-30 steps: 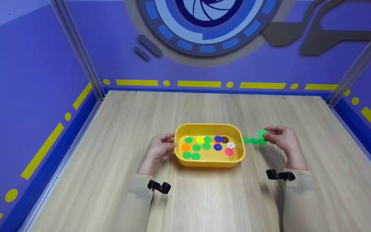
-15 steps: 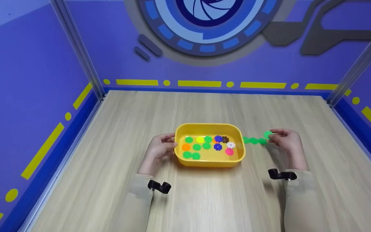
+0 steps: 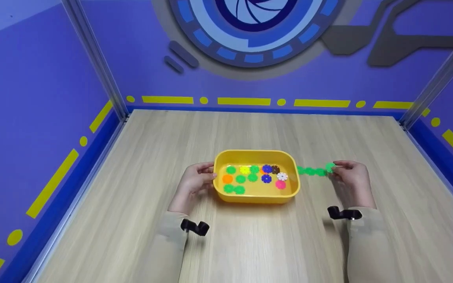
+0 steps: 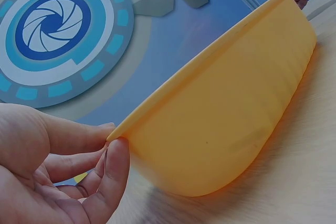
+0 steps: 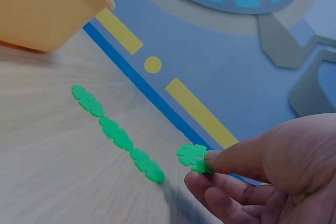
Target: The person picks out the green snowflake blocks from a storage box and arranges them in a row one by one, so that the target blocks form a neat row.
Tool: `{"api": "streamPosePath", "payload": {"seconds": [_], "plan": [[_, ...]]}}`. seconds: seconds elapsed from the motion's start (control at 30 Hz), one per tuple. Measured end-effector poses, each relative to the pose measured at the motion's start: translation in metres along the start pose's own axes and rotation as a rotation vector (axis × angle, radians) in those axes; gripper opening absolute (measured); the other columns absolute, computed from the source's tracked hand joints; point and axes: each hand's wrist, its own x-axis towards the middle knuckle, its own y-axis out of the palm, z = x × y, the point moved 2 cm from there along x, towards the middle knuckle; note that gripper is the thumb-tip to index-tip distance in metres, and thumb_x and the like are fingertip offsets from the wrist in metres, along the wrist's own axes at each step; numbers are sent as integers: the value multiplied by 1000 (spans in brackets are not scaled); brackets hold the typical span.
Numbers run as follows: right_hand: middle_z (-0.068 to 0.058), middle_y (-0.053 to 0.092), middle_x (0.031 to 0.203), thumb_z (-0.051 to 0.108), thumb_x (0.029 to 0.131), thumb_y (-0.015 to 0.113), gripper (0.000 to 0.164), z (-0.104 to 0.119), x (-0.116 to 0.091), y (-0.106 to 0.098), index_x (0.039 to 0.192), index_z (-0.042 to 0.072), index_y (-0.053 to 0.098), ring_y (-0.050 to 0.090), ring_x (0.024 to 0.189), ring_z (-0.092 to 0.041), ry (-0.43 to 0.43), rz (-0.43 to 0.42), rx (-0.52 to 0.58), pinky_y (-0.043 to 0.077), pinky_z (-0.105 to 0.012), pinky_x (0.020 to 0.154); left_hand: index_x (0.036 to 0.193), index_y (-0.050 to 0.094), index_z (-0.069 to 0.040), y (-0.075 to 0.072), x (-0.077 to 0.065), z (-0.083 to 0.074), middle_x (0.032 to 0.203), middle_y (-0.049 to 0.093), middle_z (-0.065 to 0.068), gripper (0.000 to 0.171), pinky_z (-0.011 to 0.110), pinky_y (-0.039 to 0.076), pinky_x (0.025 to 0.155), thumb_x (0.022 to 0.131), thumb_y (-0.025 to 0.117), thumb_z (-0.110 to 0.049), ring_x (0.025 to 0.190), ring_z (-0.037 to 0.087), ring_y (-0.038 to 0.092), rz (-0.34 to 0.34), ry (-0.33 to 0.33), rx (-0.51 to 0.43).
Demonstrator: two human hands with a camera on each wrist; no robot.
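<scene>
My left hand (image 3: 192,181) pinches the left rim of a yellow plastic basin (image 3: 256,199) that rests on the table; the left wrist view shows thumb and fingers at its edge. Thumb and fingers of my right hand (image 3: 354,176) pinch a green notched snowflake disc (image 5: 190,156). That disc hovers just above and beyond the right end of a row of green discs (image 5: 115,133) lying flat on the table, right of the basin. In the right wrist view, a gap shows between the pinched disc and the row.
Inside the basin lie several loose discs: green, yellow, orange, dark blue, brown, a white disc (image 3: 282,176) and a pink disc (image 3: 280,184). Blue printed panels (image 3: 195,84) wall the wooden table (image 3: 163,137) at the back and both sides.
My right hand has moved right and slightly toward me with its green disc, which has come down to the right end of the row. The left hand and basin have stayed in place.
</scene>
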Motion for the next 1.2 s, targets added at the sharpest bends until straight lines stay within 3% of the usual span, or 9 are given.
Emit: {"api": "streamPosePath", "payload": {"seconds": [0.43,0.73,1.03,1.2], "plan": [[4,69,86,6,98,61,41,-9,4,0,135,-11,59,65,72,-3,6,-17,-23,56,-18,68,139,61,0,1,-1,1,110,64,11,49,28,60,70,91,69,6,75,14,65,13,-24,-25],[7,68,83,7,97,61,40,-11,5,2,133,-12,61,62,72,-2,-10,-21,-70,53,-16,65,139,61,0,1,-1,1,110,65,12,49,26,60,68,91,69,6,74,14,64,7,-25,-23],[-19,70,118,17,100,60,43,-7,2,0,132,-10,62,63,86,-8,4,8,-148,51,-16,72,138,62,0,1,-1,0,106,65,10,49,25,59,66,90,70,7,73,14,63,0,-22,-23],[-25,69,123,19,101,58,43,-5,0,-2,131,-10,63,65,84,-6,1,-3,-174,52,-15,72,138,62,1,1,-1,0,105,65,10,49,25,59,66,90,70,7,73,14,63,2,-17,-24]]}}
